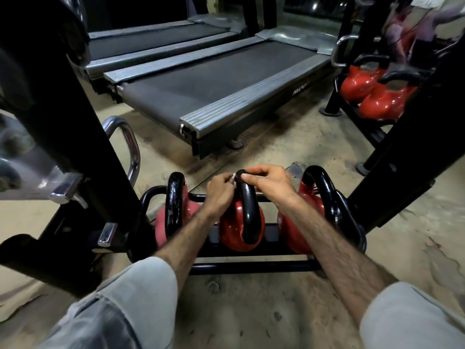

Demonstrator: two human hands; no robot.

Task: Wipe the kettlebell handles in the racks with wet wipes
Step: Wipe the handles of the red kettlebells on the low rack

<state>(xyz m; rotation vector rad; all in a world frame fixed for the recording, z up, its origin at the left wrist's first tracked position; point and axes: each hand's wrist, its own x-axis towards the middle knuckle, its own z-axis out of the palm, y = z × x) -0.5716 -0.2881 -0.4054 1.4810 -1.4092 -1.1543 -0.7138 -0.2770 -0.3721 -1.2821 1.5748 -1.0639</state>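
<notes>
I see a worn concrete gym floor, two treadmills [221, 79] running off toward 12 o'clock and a second rack of red kettlebells [372, 94] out at 2 o'clock. Right below me, at 6 o'clock, sits a low black rack [251, 267] with three red kettlebells — the middle kettlebell [239, 222] is the one I am working. Its black handle [247, 210] arches upright, the loop running near to far, away from me. My left hand [217, 195] pinches a small white wipe [233, 178] against the top of the arch from 9 o'clock; my right hand [270, 182] curls over the crown from 3 o'clock, steadying it. Both are equally close, so I judge the wipe must travel down the near leg next.
</notes>
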